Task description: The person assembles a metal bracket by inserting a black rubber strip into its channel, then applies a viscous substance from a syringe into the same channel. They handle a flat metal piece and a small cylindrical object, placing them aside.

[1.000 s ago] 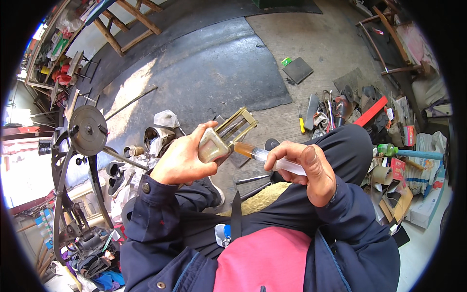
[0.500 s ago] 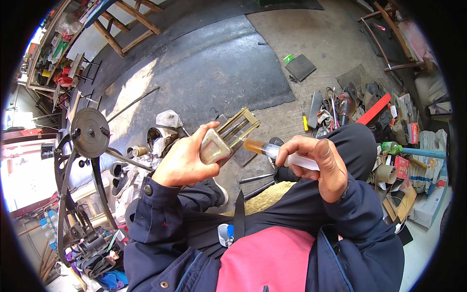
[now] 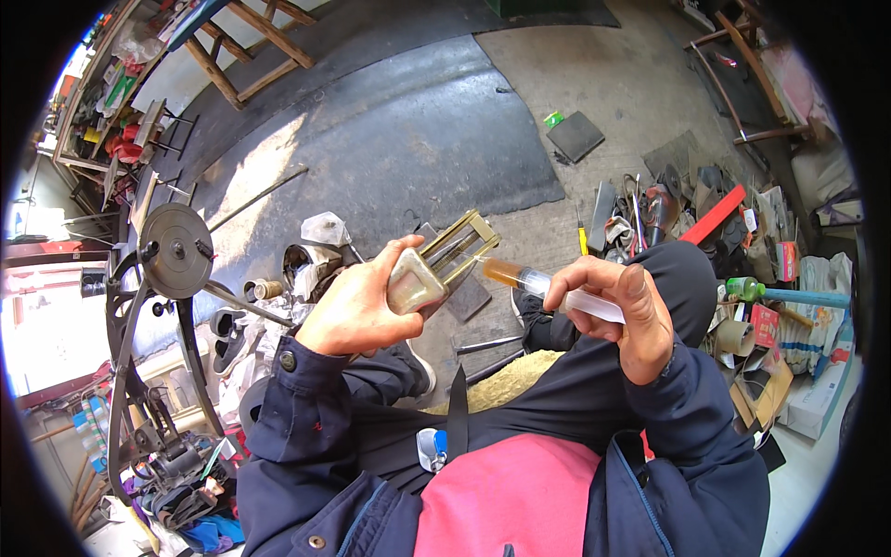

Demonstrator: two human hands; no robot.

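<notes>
My left hand (image 3: 357,304) is closed round a metal device with a rounded, pale, worn block (image 3: 415,282) at its near end. From that block an open brass-coloured rectangular frame (image 3: 482,226) reaches forward to the right, with thin rods inside it. My right hand (image 3: 634,325) grips a clear plastic syringe (image 3: 509,273) partly filled with amber liquid, its plunger end against my palm. The syringe's thin needle points left into the frame's opening. Whether the tip touches a rod is too small to tell.
A treadle machine's dark wheel (image 3: 175,251) on a black stand is at the left. Tools and scraps pile up at right, around a red bar (image 3: 713,214). A dark mat (image 3: 399,130) covers the floor ahead, near a wooden stool (image 3: 251,56). A yellow pad (image 3: 506,382) lies between my legs.
The syringe and my right hand have shifted slightly right. The metal device has also moved a little to the right and tilted slightly. Both hands keep their grip.
</notes>
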